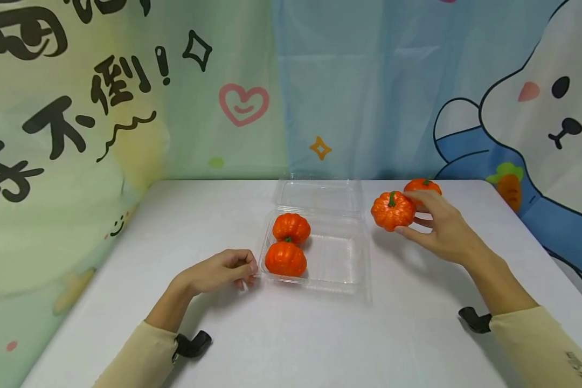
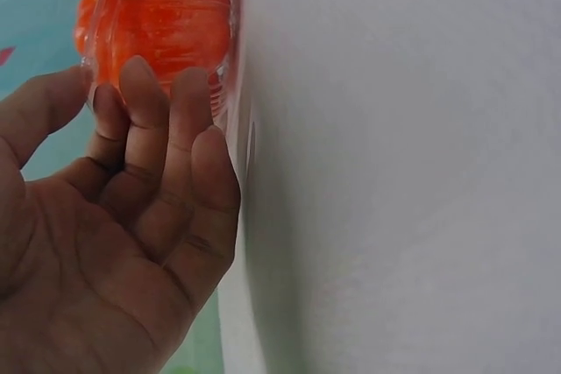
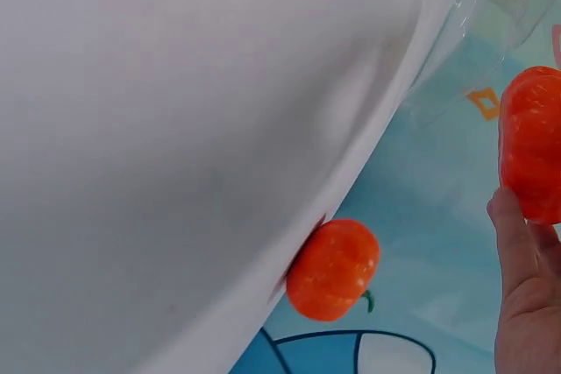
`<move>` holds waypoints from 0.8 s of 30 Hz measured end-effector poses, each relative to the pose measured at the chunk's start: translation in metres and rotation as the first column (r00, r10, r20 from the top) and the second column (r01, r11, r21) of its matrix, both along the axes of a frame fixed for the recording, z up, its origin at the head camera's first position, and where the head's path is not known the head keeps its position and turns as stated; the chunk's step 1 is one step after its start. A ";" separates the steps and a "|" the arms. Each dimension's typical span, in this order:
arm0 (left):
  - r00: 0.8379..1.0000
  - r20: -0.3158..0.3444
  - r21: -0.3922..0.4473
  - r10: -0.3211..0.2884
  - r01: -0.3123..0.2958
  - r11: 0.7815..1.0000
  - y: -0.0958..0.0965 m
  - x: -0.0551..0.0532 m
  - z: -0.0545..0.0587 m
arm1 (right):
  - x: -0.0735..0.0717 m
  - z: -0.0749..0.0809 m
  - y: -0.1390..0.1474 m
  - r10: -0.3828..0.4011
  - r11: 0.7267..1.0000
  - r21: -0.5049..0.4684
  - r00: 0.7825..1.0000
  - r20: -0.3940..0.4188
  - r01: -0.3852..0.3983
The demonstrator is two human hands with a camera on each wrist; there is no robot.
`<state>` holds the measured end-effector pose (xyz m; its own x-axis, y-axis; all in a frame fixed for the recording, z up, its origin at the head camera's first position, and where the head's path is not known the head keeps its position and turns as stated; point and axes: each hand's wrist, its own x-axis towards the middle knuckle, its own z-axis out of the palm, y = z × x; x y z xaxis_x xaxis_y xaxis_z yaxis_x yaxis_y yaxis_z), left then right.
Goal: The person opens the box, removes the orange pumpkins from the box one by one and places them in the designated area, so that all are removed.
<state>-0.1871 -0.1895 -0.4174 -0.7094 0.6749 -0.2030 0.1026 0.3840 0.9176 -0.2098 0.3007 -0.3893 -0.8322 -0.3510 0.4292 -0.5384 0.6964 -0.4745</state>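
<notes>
Right hand point(image 1: 441, 229) holds a glossy orange ribbed pumpkin with a green stem point(image 1: 392, 213) above the white table point(image 1: 407, 339)

My right grip is closed round this pumpkin, thumb low on the near side and fingers behind, the stem towards the top. I have it in the air, its shadow falling on the table, just to the right of a clear plastic hinged container point(image 1: 334, 258). The container lies open, its see-through lid point(image 1: 320, 195) laid back towards the table's far edge.

My left hand point(image 1: 223, 271) is at the container's near left corner, thumb and curled fingertips pinching the thin rim; the left wrist view shows them right up against the transparent wall.

Two pumpkins sit in the left half of the container: a rear orange pumpkin point(image 1: 291, 227) and a front orange pumpkin point(image 1: 285, 260), so close that I cannot tell whether they touch. A fourth orange pumpkin point(image 1: 421, 184) rests on the table near its far edge, partly hidden behind my right hand in the head view.

Beige sleeves point(image 1: 140, 355) cover my forearms, with a black curved piece point(image 1: 194, 345) at each cuff. Behind the table hangs a printed fabric backdrop point(image 1: 334, 91) with a pink smiling heart point(image 1: 244, 89) and a white cartoon animal point(image 1: 519, 113).
</notes>
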 end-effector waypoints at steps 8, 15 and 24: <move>1.000 0.002 -0.010 -0.005 0.005 1.000 0.001 0.000 -0.001 | 0.002 -0.005 0.021 -0.071 0.997 0.012 0.997 0.033 0.071; 1.000 0.003 -0.007 -0.011 0.011 1.000 0.001 -0.001 0.000 | 0.001 -0.010 0.037 -0.154 0.988 0.035 0.976 0.153 0.150; 1.000 0.000 -0.013 -0.010 0.010 1.000 0.002 -0.002 0.001 | -0.001 -0.016 0.050 -0.221 0.975 0.096 0.938 0.267 0.203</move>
<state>-0.1887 -0.1880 -0.4164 -0.7028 0.6791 -0.2122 0.1061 0.3949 0.9126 -0.2109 0.3510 -0.4051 -0.9725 -0.1730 0.1558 -0.2302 0.8147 -0.5322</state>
